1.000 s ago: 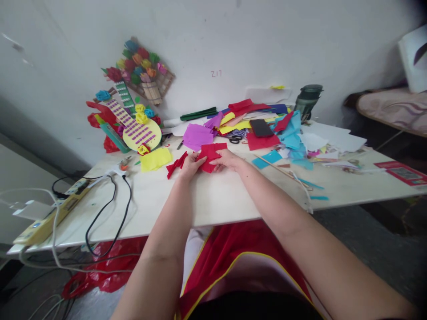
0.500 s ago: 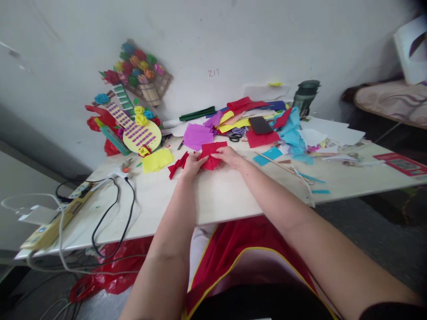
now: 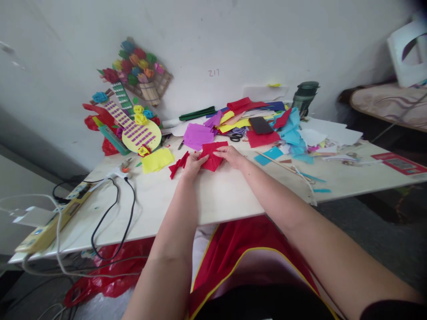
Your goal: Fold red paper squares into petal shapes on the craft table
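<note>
A piece of red crepe paper [image 3: 212, 158] is pinched between both hands just above the white table [image 3: 230, 195]. My left hand [image 3: 194, 164] grips its left side, the thumb lying over the paper. On the right side, my right hand [image 3: 231, 155] holds it between thumb and fingertips. Left of my left hand lies a twisted red paper scrap [image 3: 178, 165]. A yellow crepe sheet [image 3: 158, 160] rests further left, and a purple sheet [image 3: 197, 136] lies behind my hands.
Black scissors [image 3: 236, 138] and a dark phone [image 3: 260, 125] lie among coloured paper behind. A green bottle [image 3: 305, 98] stands back right. A paper guitar with flowers [image 3: 142, 134] leans at the left wall. A power strip [image 3: 55, 222] with cables sits at the left edge.
My right fingers have shifted slightly on the red crepe paper, which looks a little flatter between the hands. The view has moved slightly; the other things stay in place.
</note>
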`<state>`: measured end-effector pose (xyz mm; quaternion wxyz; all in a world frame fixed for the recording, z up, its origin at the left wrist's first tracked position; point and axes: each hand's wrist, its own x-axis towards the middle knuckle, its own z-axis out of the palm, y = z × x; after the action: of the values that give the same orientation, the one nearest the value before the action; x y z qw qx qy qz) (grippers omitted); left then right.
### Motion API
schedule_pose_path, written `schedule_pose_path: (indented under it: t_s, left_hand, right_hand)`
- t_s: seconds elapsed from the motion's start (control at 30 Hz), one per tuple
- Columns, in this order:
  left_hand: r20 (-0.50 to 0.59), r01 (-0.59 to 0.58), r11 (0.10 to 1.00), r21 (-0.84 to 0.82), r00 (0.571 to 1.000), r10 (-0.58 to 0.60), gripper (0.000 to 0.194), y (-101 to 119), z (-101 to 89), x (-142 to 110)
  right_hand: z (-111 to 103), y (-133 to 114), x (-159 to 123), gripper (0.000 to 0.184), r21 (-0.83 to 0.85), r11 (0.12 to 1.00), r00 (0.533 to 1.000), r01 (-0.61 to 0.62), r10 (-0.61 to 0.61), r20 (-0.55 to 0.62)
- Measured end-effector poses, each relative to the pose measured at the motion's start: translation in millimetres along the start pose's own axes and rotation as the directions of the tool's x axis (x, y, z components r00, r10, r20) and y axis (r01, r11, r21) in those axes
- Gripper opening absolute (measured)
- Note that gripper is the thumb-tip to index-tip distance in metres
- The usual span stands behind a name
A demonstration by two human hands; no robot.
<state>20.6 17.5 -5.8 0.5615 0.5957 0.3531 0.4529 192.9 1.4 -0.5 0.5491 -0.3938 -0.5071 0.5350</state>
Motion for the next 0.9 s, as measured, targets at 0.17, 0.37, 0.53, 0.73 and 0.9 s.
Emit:
schedule_pose_path:
  t_s: [0.17,0.37,0.53,0.73,0.9]
  left_hand:
    - [0.017,-0.01,1.0,0.002,1.0,0.01,0.037,-1.2,-0.8,-0.9]
    - [0.046,-0.013,0.998,-0.069,0.999,0.016,0.039,-3.4,-0.4,1.1]
    - [0.074,0.003,0.991,-0.136,0.997,0.008,0.039,-1.4,1.0,-0.3]
    - [0.096,0.033,0.983,-0.182,0.995,-0.015,0.037,4.3,1.6,-4.0]
    - [0.114,0.037,0.975,-0.221,0.993,-0.012,0.032,4.2,0.0,-3.0]
  right_hand:
    - [0.1,2.1,2.4,0.02,-0.004,1.0,1.0,0.018,-0.019,-0.004]
    - [-3.6,6.5,5.9,0.018,0.006,1.0,1.0,0.0,0.0,0.016]
    - [-3.3,5.4,5.6,0.019,0.068,0.997,1.0,-0.022,0.022,0.015]
    - [-2.7,6.7,6.9,0.02,0.104,0.993,0.998,-0.052,0.054,-0.016]
    - [-2.7,6.1,5.6,0.021,0.057,0.996,0.998,-0.066,0.067,-0.008]
